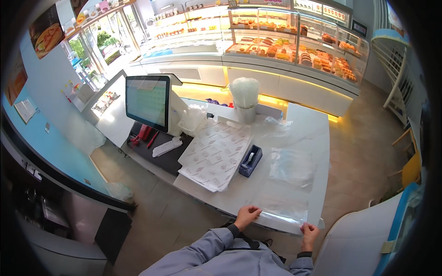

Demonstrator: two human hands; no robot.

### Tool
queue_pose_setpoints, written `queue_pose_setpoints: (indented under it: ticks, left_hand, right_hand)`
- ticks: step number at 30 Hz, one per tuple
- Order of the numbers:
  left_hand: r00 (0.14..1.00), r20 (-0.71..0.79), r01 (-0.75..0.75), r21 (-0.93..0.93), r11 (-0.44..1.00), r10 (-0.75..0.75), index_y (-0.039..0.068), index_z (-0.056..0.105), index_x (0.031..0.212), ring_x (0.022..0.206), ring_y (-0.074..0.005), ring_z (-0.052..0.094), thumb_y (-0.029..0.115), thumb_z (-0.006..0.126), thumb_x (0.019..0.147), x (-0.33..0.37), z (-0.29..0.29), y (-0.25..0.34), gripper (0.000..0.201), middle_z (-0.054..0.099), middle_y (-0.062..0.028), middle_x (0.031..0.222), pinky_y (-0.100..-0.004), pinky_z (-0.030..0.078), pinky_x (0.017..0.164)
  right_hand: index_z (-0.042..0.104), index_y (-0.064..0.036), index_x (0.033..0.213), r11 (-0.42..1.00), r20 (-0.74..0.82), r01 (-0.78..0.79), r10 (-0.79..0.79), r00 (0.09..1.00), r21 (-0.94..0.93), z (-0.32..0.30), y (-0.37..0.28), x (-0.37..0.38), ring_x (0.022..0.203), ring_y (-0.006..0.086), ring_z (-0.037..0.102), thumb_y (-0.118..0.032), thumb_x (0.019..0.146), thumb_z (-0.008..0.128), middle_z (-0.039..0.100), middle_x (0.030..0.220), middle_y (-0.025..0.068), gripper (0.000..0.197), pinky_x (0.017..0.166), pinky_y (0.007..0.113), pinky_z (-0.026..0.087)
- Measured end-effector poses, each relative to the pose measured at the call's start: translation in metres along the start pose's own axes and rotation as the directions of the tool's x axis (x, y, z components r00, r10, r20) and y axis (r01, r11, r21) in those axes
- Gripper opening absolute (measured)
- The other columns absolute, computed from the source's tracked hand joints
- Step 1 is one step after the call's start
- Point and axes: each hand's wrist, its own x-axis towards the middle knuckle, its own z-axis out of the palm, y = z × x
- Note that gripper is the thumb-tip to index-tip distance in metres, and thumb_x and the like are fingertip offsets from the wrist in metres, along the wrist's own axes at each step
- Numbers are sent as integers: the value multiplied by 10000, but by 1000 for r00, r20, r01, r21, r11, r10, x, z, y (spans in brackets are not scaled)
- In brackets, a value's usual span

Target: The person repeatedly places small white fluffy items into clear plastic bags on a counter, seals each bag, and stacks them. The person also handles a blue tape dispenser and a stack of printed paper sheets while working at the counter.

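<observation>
A clear plastic bag (pixel 283 212) lies along the near right edge of the white counter, its near edge stretched between my hands. My left hand (pixel 248 216) pinches its left corner. At the right corner, my right hand (pixel 310 233) pinches it too, close to the counter's right end. Just beyond lies a flat pile of clear plastic bags (pixel 292 165). A dark blue tape dispenser (pixel 251 161) stands left of that pile. Beside it rests a stack of printed white paper sheets (pixel 215 156).
A touchscreen till (pixel 148 102) stands on the counter's left part, with a red telephone (pixel 143 133) below it. Behind the paper, a grey canister (pixel 245 112) holds plastic bags. Lit pastry cases (pixel 271 41) line the far side. A white rounded surface (pixel 359 234) is at the lower right.
</observation>
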Motion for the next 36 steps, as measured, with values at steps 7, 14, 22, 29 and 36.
queue_pose_setpoints:
  ticks: [7, 14, 22, 29, 36]
  left_hand:
    - [975, -17, -211, 251, 945, 222, -9, 702, 953, 763, -91, 639, 229, 688, 935, 20, 15, 2, 239, 706, -36, 806, -266, 516, 694]
    - [931, -47, -295, 489, 821, 362, 7, 686, 872, 651, -124, 611, 194, 709, 906, 26, 19, -7, 191, 677, -69, 721, -284, 489, 611]
    - [806, 48, -418, 752, 509, 590, 30, 677, 825, 633, -178, 560, 180, 719, 875, 14, 23, 5, 163, 630, -74, 701, -327, 454, 606]
    - [800, 78, -441, 748, 495, 594, 39, 665, 829, 752, -239, 573, 174, 724, 858, 9, 19, 5, 149, 633, -91, 771, -364, 459, 706]
    - [759, 177, -482, 801, 357, 627, 37, 593, 778, 977, -329, 539, 115, 711, 824, -4, 24, 5, 149, 616, -139, 994, -420, 419, 869]
  right_hand:
    - [682, 32, 839, 959, -72, 178, -198, 978, -222, -3, 0, 5, 682, 166, 622, -131, 861, 743, 668, 768, 80, 175, 651, 290, 526]
    - [692, -35, 749, 695, -81, 354, -509, 857, -626, 12, -1, 8, 902, 318, 597, -190, 767, 796, 638, 909, 120, 187, 806, 412, 483]
    - [692, -73, 751, 645, -105, 293, -503, 858, -705, 22, -12, -1, 953, 321, 562, -273, 777, 803, 596, 932, 88, 230, 830, 423, 462]
    - [651, -80, 734, 602, -70, 281, -492, 868, -748, 24, -15, -2, 945, 327, 551, -281, 791, 792, 584, 942, 81, 252, 816, 436, 453]
    - [617, -86, 795, 576, -26, 339, -532, 846, -744, 21, -14, -3, 921, 323, 531, -276, 801, 782, 564, 940, 75, 252, 799, 442, 437]
